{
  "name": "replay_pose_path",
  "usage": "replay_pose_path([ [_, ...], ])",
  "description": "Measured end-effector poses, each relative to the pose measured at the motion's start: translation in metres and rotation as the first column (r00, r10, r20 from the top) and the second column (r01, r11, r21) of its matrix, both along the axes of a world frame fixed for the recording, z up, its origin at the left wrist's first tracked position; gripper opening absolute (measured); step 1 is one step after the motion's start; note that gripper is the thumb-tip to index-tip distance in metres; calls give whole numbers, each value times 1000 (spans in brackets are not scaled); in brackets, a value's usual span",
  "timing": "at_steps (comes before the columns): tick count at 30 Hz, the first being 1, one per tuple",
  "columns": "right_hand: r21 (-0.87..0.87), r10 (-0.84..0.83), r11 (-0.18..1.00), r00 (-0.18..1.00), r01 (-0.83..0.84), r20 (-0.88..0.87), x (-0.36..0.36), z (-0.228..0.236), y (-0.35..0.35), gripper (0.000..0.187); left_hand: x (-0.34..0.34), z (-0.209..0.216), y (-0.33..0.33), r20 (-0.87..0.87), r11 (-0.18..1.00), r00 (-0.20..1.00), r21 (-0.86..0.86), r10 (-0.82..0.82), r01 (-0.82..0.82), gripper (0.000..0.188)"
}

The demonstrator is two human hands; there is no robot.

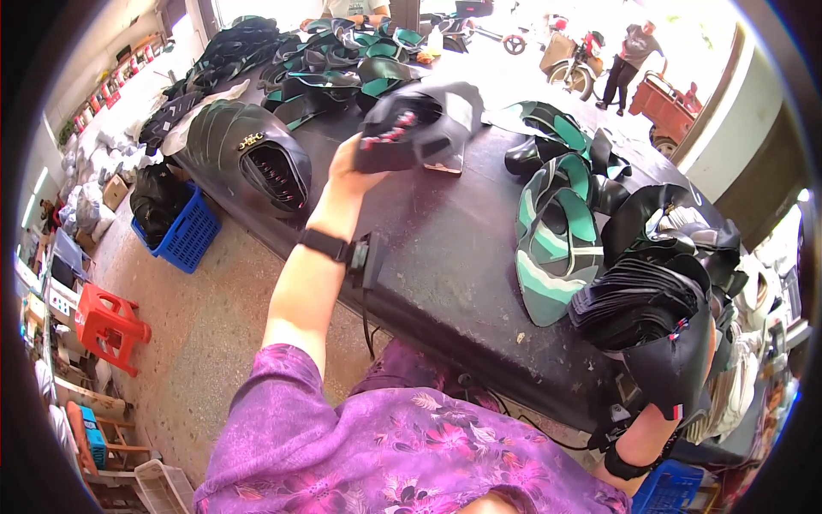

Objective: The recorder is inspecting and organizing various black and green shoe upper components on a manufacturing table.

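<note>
My left hand (pixel 349 166) reaches out over the table and grips a bundle of black shoe uppers (pixel 402 128), blurred by motion, with small red and white marks inside. My right hand (pixel 711 347) is at the right edge of the table, mostly hidden behind a black shoe upper (pixel 672 373) with a small red, white and blue tag, which it holds. Against that piece lies a thick stack of black shoe uppers (pixel 629 300). Left of the stack are green-lined shoe uppers (pixel 552 287). Another nested stack of black uppers (pixel 227 141), with a gold ornament, rests beyond my left forearm.
The dark table (pixel 454 248) carries a heap of green-lined uppers (pixel 334 81) at its far side. On the floor to the left are a blue basket (pixel 184 236) and a red stool (pixel 111 325). A person (pixel 638 51) stands outside near a motorbike (pixel 574 64); another is behind the table.
</note>
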State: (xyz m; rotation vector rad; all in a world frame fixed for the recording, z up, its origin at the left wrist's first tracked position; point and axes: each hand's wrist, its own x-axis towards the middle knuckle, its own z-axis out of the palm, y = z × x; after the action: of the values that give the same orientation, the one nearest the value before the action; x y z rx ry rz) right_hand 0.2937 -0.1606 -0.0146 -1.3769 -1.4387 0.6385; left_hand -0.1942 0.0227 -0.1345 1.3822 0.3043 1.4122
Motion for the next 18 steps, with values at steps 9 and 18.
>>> replay_pose_path([
  [9, 324, 164, 924, 977, -201, 139, -17, 23, 39, 42, 9, -53, -84, 440, 626, 756, -778, 484, 51, 37],
  [18, 218, 625, 781, 724, -585, -293, -109, 89, 132, 38, 10, -40, -103, -50, 546, 797, -702, 602, -457, 35],
])
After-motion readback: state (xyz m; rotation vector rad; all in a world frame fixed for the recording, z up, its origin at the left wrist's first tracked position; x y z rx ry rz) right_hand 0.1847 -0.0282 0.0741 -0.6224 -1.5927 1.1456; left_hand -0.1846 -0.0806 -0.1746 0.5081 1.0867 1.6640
